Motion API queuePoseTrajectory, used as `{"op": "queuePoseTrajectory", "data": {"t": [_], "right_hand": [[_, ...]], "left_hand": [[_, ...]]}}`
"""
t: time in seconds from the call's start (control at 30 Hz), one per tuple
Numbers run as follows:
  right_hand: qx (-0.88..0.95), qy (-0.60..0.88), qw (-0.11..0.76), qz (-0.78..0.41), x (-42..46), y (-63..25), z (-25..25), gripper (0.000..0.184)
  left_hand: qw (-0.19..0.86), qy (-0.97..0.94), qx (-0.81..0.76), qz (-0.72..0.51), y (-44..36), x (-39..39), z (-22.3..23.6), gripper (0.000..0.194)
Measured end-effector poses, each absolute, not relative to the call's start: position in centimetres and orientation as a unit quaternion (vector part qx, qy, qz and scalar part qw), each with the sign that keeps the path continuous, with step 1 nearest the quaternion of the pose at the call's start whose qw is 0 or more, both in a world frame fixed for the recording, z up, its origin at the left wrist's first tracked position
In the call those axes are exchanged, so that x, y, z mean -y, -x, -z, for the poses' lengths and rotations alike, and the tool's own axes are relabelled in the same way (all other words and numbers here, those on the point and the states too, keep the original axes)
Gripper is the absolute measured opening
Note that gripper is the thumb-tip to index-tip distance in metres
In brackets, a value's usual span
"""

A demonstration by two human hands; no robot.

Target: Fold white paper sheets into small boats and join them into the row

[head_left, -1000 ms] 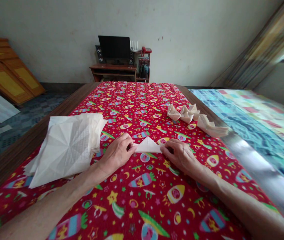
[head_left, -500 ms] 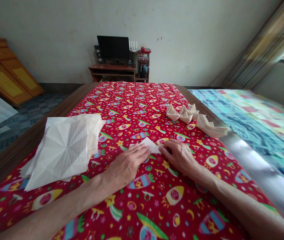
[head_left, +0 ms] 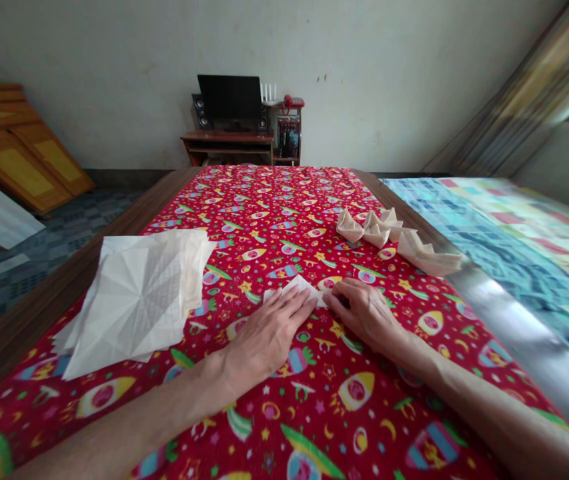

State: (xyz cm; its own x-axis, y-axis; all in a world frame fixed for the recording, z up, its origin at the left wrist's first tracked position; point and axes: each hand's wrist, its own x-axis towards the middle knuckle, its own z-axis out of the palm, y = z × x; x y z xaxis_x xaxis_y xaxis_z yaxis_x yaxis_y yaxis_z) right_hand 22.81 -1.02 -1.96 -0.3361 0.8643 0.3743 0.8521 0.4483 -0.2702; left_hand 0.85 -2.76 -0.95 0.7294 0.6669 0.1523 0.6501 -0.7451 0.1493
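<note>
A small folded sheet of white paper (head_left: 300,283) lies on the red patterned tablecloth, with a pointed peak at its far side. My left hand (head_left: 277,327) rests flat across it, fingers stretched out and covering most of its near and middle part. At the paper's right end, my right hand (head_left: 364,310) has its fingers curled, with thumb and forefinger closed on the tip. Beyond the right hand stand several folded paper boats (head_left: 427,257). To the left is a stack of creased paper sheets (head_left: 129,300).
The red tablecloth (head_left: 264,233) covers a long dark wooden table (head_left: 129,217). A bed with a patchwork cover (head_left: 464,220) adjoins its right side. Past the far end are a desk (head_left: 229,140) with a monitor (head_left: 230,98); a wooden cabinet (head_left: 24,147) stands left.
My left hand has slid a little to the right over the paper, covering more of it. The right hand stays at the paper's right end. The view has shifted slightly.
</note>
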Motion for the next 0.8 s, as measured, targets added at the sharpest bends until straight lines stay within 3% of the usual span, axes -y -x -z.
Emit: {"op": "queuePoseTrajectory", "data": {"t": [0.47, 0.6, 0.7, 0.8], "right_hand": [[0.821, 0.507, 0.262, 0.016, 0.9, -23.1, 2.5, 0.024], [0.810, 0.505, 0.291, 0.060, 1.3, -22.9, 2.2, 0.014], [0.861, 0.402, 0.298, 0.093, 2.5, -22.3, 1.7, 0.030], [0.919, 0.292, 0.251, 0.082, 3.6, -21.5, 1.5, 0.038]], "left_hand": [[0.032, -0.929, -0.349, -0.115, -1.4, 3.3, 1.4, 0.053], [0.032, -0.928, -0.351, -0.119, -1.5, 3.3, 1.4, 0.051], [0.033, -0.927, -0.353, -0.125, -1.5, 3.4, 1.5, 0.049], [0.027, -0.924, -0.360, -0.128, -1.4, 3.5, 1.5, 0.049]]}}
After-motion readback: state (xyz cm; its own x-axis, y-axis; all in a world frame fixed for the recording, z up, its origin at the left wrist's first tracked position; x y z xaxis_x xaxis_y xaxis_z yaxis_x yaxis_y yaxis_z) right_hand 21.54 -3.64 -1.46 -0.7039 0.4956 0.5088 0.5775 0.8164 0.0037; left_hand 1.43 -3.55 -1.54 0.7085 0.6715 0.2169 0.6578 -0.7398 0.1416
